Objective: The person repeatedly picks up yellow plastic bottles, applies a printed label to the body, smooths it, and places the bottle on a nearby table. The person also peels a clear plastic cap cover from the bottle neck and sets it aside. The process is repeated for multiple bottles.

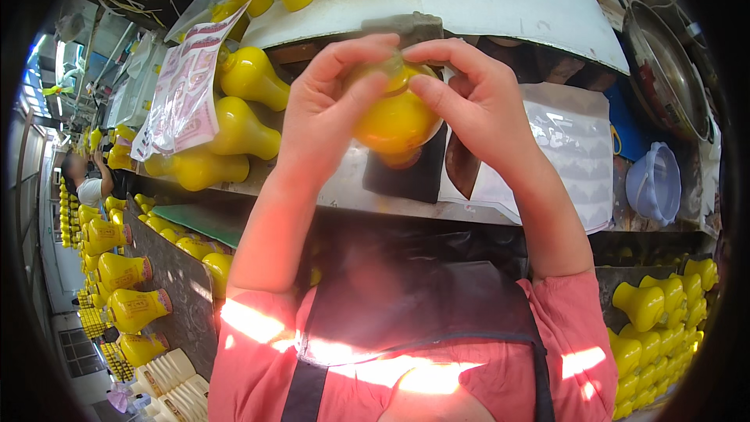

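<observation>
Head-worn fisheye, facing down, close above hands (486,92) and workbench (344,184)

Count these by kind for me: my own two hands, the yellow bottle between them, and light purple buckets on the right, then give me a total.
Left hand and right hand: 2
Yellow bottle: 1
Light purple bucket: 1
Total: 4

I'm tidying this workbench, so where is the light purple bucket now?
In the head view, the light purple bucket is near the right edge, just below the round metal pan and right of the glossy white sheet.
</observation>
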`<state>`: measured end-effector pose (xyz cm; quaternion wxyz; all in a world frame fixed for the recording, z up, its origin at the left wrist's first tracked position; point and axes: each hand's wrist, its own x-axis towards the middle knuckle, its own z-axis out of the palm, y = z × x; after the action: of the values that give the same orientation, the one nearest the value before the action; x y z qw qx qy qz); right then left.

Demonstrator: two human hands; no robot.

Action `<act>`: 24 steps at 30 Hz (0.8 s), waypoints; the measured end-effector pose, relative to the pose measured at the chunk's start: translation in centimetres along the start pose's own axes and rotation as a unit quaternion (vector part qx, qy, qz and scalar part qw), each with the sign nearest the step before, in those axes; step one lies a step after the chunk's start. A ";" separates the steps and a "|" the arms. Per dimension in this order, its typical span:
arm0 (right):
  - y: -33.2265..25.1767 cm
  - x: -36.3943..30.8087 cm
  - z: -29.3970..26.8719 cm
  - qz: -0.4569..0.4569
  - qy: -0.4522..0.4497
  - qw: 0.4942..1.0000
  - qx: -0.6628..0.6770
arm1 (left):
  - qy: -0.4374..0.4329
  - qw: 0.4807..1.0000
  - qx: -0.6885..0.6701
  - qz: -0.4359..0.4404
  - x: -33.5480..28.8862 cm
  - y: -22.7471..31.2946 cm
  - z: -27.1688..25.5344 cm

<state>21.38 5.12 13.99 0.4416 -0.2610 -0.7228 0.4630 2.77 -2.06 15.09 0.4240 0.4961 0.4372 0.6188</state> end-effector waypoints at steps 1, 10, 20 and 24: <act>0.1 0.4 0.1 0.019 -0.014 0.999 0.027 | -0.007 1.000 0.020 0.011 -0.1 -0.3 -0.1; 0.3 0.4 0.8 0.020 0.030 0.999 -0.035 | 0.008 0.994 0.091 0.064 0.0 -1.1 -0.5; 1.1 -2.4 1.8 -0.220 0.082 0.961 -0.148 | 0.040 0.982 0.175 0.060 0.8 1.4 0.6; 0.9 -2.3 1.1 -0.113 0.060 0.986 -0.110 | 0.035 0.998 0.050 0.016 0.0 1.5 1.0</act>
<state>21.50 3.18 12.06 0.5018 -0.2519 -0.7667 0.3113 3.65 -2.29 16.65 0.3734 0.5013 0.4742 0.6200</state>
